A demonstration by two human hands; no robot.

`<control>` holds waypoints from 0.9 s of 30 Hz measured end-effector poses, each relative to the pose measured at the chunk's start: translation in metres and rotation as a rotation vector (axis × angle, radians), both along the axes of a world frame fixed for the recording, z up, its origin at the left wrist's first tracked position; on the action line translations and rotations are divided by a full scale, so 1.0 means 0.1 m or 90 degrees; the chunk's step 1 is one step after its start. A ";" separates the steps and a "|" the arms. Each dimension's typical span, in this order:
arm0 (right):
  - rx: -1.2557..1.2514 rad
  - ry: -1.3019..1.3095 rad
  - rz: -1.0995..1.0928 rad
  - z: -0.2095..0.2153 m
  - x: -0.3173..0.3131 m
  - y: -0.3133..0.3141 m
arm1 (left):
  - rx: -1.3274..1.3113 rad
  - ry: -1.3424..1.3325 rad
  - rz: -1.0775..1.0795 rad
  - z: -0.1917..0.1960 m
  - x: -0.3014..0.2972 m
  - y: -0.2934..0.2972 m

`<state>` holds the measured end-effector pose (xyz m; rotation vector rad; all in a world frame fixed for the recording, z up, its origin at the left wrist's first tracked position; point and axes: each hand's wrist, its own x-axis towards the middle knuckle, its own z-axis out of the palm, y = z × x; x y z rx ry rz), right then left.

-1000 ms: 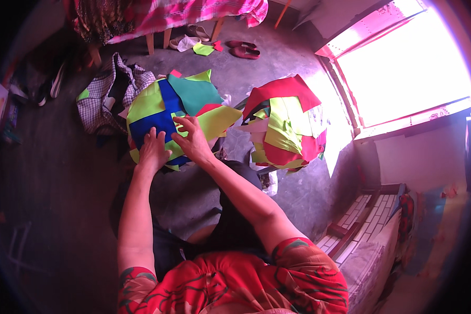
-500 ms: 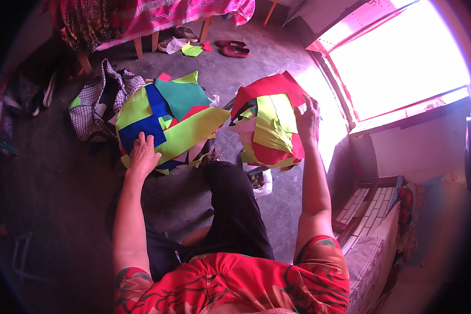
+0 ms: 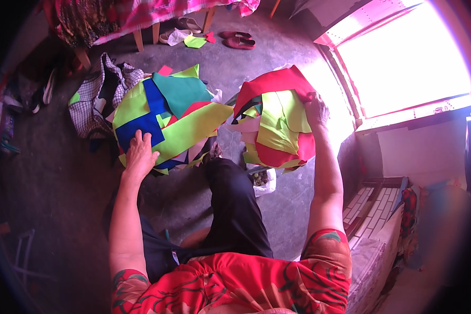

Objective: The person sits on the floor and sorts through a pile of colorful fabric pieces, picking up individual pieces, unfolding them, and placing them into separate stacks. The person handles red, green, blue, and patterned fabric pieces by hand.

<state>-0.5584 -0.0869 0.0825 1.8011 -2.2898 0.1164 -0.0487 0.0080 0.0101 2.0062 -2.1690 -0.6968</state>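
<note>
Two heaps of coloured cloth scraps stand in front of me. On the near edge of the left heap, my left hand (image 3: 140,152) lies with fingers apart, touching a blue cloth piece (image 3: 136,131). Beside it are a long yellow-green strip (image 3: 193,133) and a teal piece (image 3: 182,95). Over at the right heap, my right hand (image 3: 317,110) is closed at the right end of a red cloth piece (image 3: 275,82). That red piece lies across the heap's top, over a crumpled yellow-green cloth (image 3: 278,118). What supports each heap is mostly hidden.
A checked cloth (image 3: 86,112) lies on the floor left of the heaps. Dark red shoes (image 3: 239,43) and a yellow-green scrap (image 3: 195,42) lie near a covered bed (image 3: 141,21). A white bag (image 3: 267,183) sits below the right heap. Bright light enters through an opening (image 3: 408,63) at right.
My right hand has gone from open fingers to closed on the red cloth's edge, moving slightly right. The left hand stays on its heap. The view has shifted a little.
</note>
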 end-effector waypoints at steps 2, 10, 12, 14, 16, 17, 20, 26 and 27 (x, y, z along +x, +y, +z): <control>-0.043 -0.017 -0.037 -0.07 -0.13 -0.03 | -0.014 -0.002 0.000 -0.01 -0.01 0.00; -0.351 -0.774 -0.083 0.05 -0.45 -0.07 | 0.008 0.000 -0.005 0.03 0.01 -0.01; -0.430 -0.716 -0.158 0.36 -0.19 -0.02 | 0.005 -0.003 -0.002 0.01 0.06 0.01; -0.520 -0.774 -0.236 0.59 -0.16 -0.02 | -0.008 0.000 -0.007 -0.01 0.08 0.01; -0.597 -0.841 -0.083 0.73 -0.29 0.00 | -0.008 0.004 -0.006 -0.01 0.07 0.02; -0.638 -0.939 -0.006 0.80 -0.35 0.01 | -0.008 0.006 -0.006 -0.02 0.07 0.02; -0.301 -0.197 0.290 1.12 -0.28 0.15 | -0.057 -0.009 0.002 -0.05 0.13 0.03; -0.360 -0.739 0.400 1.09 1.20 0.51 | -0.105 0.040 0.056 0.04 0.09 -0.04; -0.330 -0.546 0.370 1.02 1.57 0.60 | -0.077 0.167 0.069 0.06 0.14 -0.05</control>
